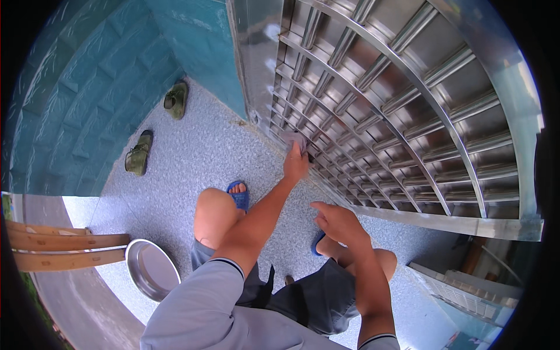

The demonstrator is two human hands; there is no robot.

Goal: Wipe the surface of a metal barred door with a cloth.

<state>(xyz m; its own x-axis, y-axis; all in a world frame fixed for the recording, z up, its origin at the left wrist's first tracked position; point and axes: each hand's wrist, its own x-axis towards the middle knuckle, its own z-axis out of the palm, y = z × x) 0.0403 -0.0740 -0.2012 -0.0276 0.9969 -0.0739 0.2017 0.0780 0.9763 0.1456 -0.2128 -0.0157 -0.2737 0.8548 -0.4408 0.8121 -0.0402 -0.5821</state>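
Note:
My left hand [296, 165] reaches forward with its fingers closed on a crumpled greyish cloth [293, 139]. The cloth is pressed against the lower part of a shiny metal door [379, 111] with crossed bars, close to the floor. My right hand [340, 224] hovers over my right knee area with nothing in it. Its index finger is stretched out and the other fingers are loosely bent, apart from the door. I am squatting in blue slippers.
Two green shoes [139, 153] stand along the teal tiled wall [87, 111] at left. A round metal basin [153, 269] lies at lower left, beside a wooden stool or bench [70, 240]. Speckled grey tiles [169, 169] cover the floor. A raised ledge [466, 291] is at lower right.

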